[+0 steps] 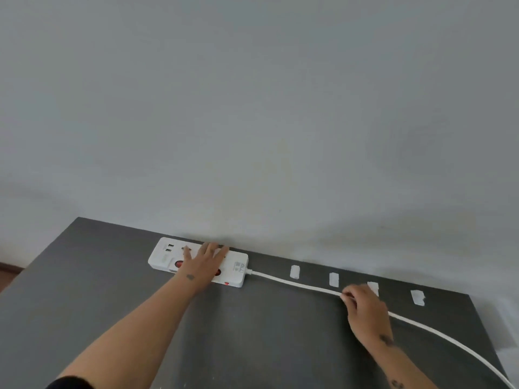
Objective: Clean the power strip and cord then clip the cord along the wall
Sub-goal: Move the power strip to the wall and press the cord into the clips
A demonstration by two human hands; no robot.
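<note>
While the left hand [203, 262] lies flat and open on the power strip [198, 261] by the wall [252, 108], the right hand [365, 307] pinches the white cord [295, 284] just in front of four clips [334, 279] on the dark table [112, 290]. If it tugs hard, the strip may slide, or the cord may miss the clips
</note>
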